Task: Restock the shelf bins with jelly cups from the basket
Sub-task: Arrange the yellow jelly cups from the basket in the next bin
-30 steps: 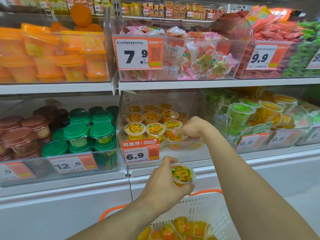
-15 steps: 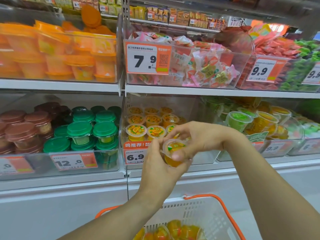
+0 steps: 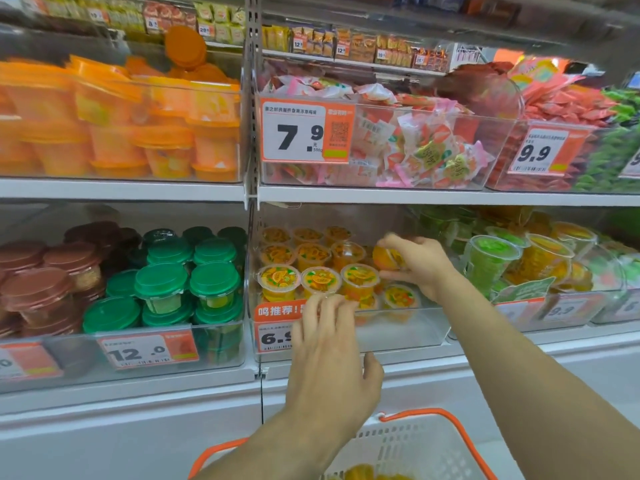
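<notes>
Up front, three jelly cups (image 3: 320, 280); right hand (image 3: 420, 265) grips one cup (image 3: 389, 258).

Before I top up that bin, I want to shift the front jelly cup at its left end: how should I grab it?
Come from above and pinch the front left jelly cup by its wide lid rim. It stands upright, a neighbour crowds its right side, and the bin's front wall blocks its body.

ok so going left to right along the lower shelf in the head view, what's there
brown-lidded cups → green-lidded cups → clear bin of orange jelly cups → right hand holding an orange jelly cup → tall green and yellow cups
</notes>
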Tool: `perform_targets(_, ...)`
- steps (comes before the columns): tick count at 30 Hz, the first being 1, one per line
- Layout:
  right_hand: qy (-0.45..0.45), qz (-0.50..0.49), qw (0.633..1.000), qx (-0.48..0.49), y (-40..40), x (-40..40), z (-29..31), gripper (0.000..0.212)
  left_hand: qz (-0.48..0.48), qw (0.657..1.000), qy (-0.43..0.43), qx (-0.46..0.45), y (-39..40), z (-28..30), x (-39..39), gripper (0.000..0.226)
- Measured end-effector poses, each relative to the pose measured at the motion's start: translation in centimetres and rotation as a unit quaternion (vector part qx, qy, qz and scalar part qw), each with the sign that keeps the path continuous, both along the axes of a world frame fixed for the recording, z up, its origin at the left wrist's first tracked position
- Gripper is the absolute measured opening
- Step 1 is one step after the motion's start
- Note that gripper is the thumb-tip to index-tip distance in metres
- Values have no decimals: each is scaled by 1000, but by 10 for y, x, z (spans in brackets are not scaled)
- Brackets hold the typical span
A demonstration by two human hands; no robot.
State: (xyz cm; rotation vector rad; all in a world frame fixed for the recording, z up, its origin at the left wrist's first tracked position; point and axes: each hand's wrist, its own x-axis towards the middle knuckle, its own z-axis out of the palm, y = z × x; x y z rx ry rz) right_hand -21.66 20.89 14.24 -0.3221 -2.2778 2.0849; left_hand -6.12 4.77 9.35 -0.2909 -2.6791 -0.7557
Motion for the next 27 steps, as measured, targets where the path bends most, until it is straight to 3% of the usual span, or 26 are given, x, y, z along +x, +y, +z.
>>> perform_targets(4, 18, -65, 998, 20, -16, -59, -14, 55, -2, 999, -9, -46, -1, -7, -3, 59)
perform_targets(8, 0, -104, 961, 255, -20, -91, -22, 66, 11, 995, 5, -101, 5, -18, -9, 61)
perform_targets(9, -2, -103, 955, 276, -17, -99, -28, 69, 15, 994, 7, -107, 7, -20, -11, 63)
perform_targets(14, -4, -48, 948, 315, -13, -121, -45, 62, 28, 991, 25, -132, 6, -28, -16, 64)
perform_targets(18, 12, -60, 948, 313, -8, -125, -47, 62, 33, 988, 26, -145, 8, -29, -17, 66)
perform_targets(22, 80, -76, 934, 340, -7, -96, -31, 39, 43, 985, 60, -157, 5, -33, -16, 61)
perform_targets(27, 228, -128, 929, 262, -6, -5, -5, 23, -4, 990, 91, -108, 7, -33, -3, 58)
